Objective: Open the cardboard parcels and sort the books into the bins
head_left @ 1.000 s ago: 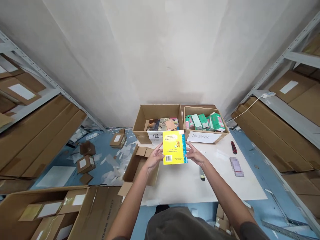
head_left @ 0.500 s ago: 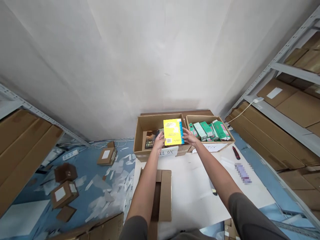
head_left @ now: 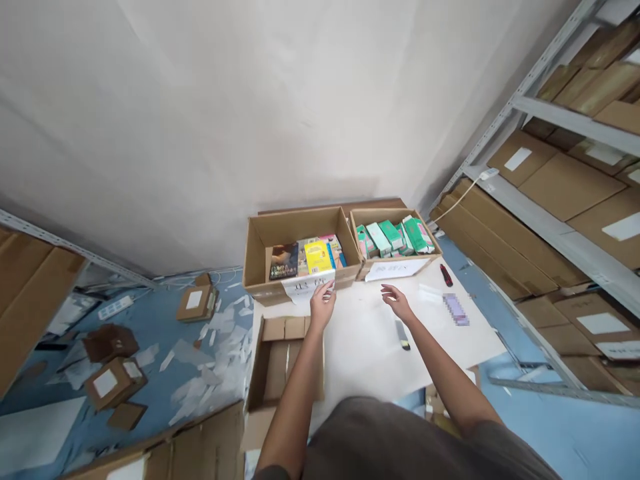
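Observation:
The yellow book (head_left: 317,257) lies among other books in the left cardboard box (head_left: 260,291), beside a dark-covered book (head_left: 284,261). My left hand (head_left: 323,305) is just in front of that box, near the white paper label (head_left: 300,287) on its front. Its fingers are loosely bent and apart, and nothing shows in them. Over the white table (head_left: 360,360), my right hand (head_left: 397,302) is empty with its fingers spread, in front of the right cardboard box (head_left: 356,233). Green and white cartons (head_left: 391,235) fill that second box.
An open cardboard box (head_left: 270,373) stands at the table's left, under my left forearm. A box cutter (head_left: 402,335), a red-and-black knife (head_left: 445,275) and a blurred purple item (head_left: 456,309) lie to the right. Shelves (head_left: 550,110) hold cartons; paper scraps (head_left: 220,360) litter the floor.
Both hands have let go of the yellow book, which now rests in the left box. They have drawn back toward me over the table. The whole view has shifted a little.

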`<state>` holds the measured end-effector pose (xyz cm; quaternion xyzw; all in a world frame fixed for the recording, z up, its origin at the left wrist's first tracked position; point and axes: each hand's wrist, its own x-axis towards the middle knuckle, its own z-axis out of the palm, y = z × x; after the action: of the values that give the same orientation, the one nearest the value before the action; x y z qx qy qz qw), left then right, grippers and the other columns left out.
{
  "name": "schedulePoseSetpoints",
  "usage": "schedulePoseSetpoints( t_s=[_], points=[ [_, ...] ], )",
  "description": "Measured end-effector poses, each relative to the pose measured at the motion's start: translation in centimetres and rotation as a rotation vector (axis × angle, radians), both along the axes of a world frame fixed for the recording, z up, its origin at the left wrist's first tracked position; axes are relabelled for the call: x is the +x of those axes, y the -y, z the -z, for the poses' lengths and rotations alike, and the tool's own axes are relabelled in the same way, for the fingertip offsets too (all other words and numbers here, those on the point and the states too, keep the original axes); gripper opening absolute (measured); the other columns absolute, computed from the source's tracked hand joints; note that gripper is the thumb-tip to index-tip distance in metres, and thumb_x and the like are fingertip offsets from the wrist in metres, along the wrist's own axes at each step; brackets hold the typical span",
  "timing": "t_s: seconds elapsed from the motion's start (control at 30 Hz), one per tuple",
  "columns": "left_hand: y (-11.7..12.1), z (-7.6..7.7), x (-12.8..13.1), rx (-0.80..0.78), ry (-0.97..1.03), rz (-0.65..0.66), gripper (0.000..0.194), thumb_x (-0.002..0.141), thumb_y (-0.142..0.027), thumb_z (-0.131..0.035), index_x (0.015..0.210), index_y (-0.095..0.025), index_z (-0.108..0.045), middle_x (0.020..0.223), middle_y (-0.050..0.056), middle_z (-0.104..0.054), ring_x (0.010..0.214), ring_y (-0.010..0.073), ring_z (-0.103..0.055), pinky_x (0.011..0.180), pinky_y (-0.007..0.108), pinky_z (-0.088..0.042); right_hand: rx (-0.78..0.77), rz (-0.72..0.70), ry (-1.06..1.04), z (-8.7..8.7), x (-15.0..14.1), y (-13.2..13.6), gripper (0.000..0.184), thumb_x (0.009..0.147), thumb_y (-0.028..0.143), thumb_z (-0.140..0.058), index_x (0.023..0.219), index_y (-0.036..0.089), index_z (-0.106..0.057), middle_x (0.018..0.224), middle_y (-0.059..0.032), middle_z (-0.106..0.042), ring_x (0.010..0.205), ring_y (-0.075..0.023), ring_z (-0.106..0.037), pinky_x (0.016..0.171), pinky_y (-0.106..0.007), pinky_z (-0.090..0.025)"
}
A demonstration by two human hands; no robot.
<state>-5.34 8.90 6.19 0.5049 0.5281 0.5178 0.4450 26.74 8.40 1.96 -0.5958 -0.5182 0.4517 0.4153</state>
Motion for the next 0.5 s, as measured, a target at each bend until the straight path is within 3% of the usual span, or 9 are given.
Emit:
schedulePoseSetpoints(
  t_s=[0.1,0.27,0.4,0.5],
  points=[
    [4.5,2.7,3.5,-0.083,-0.066,0.068,0.043,0.088,-0.036,-0.067,0.13,-0.028,-0.07,0.128,0.009,-0.064,0.093,0.018,-0.065,0.084,0.033,-0.057,-0.046,-0.028,0.107,2.1,4.3,4.3,0.052,0.074,0.038,-0.065,0.124,0.027,-0.068,0.123,-0.0078,-0.067,0.106,-0.0252,-0.064,0.091,-0.044,-0.054],
    [12.1,10.5,7.1,-0.282,-0.315,0.096,0.05,0.084,-0.029,-0.067,0.134,-0.027,-0.066,0.128,0.01,-0.062,0.109,0.0247,-0.062,0.097,0.041,-0.053,-0.134,-0.064,0.372,7.2,10.6,9.0,0.047,0.079,0.033,-0.058,0.125,0.026,-0.07,0.128,-0.0089,-0.064,0.109,-0.0268,-0.062,0.094,-0.044,-0.053],
    [17.3,16.4,8.3,-0.504,-0.683,-0.048,0.063,0.081,-0.028,-0.068,0.142,-0.022,-0.058,0.144,0.016,-0.052,0.135,0.0365,-0.046,0.111,0.051,-0.041,-0.234,0.011,0.647,12.2,14.5,11.0,0.059,0.08,0.029,-0.06,0.138,0.025,-0.063,0.144,-0.0136,-0.053,0.132,-0.0345,-0.048,0.104,-0.048,-0.046],
    [19.8,19.0,9.1,-0.614,-0.839,-0.12,0.073,0.082,-0.032,-0.066,0.151,-0.023,-0.046,0.152,0.018,-0.045,0.14,0.0402,-0.037,0.11,0.052,-0.04,-0.262,0.071,0.713,15.5,16.9,11.4,0.076,0.078,0.028,-0.063,0.153,0.026,-0.048,0.158,-0.0134,-0.039,0.144,-0.0391,-0.033,0.106,-0.05,-0.044]
  ],
)
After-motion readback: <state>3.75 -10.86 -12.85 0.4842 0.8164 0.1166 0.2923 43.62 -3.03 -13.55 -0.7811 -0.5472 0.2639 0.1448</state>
